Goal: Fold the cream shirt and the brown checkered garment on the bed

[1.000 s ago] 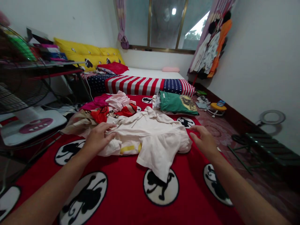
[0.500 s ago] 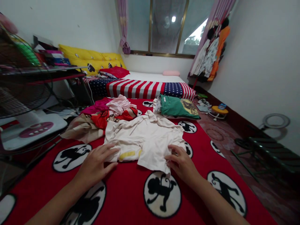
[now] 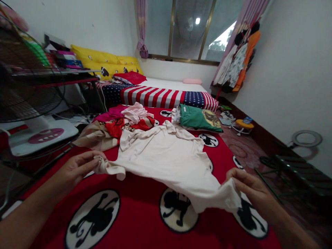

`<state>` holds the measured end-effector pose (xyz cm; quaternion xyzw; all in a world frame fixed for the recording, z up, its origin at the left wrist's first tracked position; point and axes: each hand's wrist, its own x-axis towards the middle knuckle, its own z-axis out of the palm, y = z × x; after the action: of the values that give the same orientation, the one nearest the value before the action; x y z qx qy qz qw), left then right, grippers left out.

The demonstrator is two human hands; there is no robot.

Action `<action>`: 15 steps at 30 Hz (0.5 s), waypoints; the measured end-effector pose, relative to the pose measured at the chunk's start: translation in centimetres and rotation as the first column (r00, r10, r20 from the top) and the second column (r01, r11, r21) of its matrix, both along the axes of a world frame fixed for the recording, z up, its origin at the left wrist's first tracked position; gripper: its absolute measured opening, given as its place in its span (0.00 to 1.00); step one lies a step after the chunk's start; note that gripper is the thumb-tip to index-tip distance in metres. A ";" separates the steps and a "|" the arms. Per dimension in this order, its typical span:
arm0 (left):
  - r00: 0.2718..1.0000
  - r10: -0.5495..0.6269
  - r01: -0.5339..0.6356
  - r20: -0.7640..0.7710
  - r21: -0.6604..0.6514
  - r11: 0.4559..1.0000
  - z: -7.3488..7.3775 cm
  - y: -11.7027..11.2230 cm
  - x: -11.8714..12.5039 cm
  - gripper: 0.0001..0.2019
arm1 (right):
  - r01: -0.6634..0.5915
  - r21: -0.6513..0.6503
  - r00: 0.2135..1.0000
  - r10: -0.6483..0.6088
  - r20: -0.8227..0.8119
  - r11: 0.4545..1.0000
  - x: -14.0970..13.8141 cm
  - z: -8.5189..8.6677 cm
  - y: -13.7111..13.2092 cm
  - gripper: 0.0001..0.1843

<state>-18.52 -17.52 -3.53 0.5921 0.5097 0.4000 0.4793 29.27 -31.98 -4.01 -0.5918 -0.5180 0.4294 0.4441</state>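
The left hand [image 3: 77,168] pinches one edge of a cream T-shirt [image 3: 166,166] between thumb and fingers; the right hand [image 3: 250,186] pinches the opposite edge in the same narrow grip. The T-shirt lies spread across a red monkey-print blanket [image 3: 141,186], partly lifted at both held edges. A mixed clothing pile [image 3: 121,124] lies just beyond it at upper left; a folded green garment [image 3: 198,118] lies at upper right.

Red monkey-print bed blanket [image 3: 142,207] w/ clothes pile [image 3: 116,126], green shirt [image 3: 197,118].
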 end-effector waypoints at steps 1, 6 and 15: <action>0.999 -0.029 0.029 -0.023 -0.002 1.000 0.0 -0.3 -0.2 0.15 | -0.045 -0.047 0.999 0.044 -0.015 0.998 0.1 -0.2 -0.5 0.17; 0.897 -0.382 0.342 -0.221 -0.198 0.918 0.2 -1.0 -1.0 0.15 | -0.313 -0.230 0.938 0.338 0.079 0.921 -0.8 -1.6 -2.3 0.22; 0.603 -0.442 0.569 -0.664 -0.030 0.822 0.5 -2.0 3.2 0.15 | -0.018 -0.042 0.932 0.032 0.360 0.999 -0.5 -3.3 1.0 0.22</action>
<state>-15.36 -19.53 -3.05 0.8538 0.4132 0.0641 0.3103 28.77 -30.99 -7.34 -0.6624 -0.5898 0.3287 0.3246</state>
